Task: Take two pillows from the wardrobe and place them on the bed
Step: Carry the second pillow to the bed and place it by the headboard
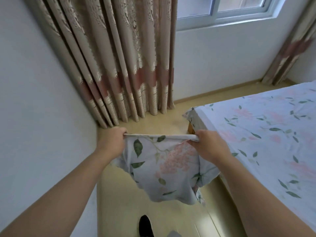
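Floral-covered pillow [164, 166], held in the air by its upper edge, which is stretched taut between the two hands; the rest hangs limp below (how much filling it has cannot be told). Left hand [111, 142]: fingers curled, pinching the left end of that edge. Right hand [208, 144]: fingers curled round the right end, just beside the near corner of the bed [265, 134]. The pillow hangs over the floor [153, 124], not yet on the mattress, whose matching floral sheet lies to the right. Patterned curtain [123, 65] and window [222, 9] stand behind. Step in hand, as judged: carrying a pillow to the bed. The next move likely calls for a swing to the right over the sheet, then release by both hands.
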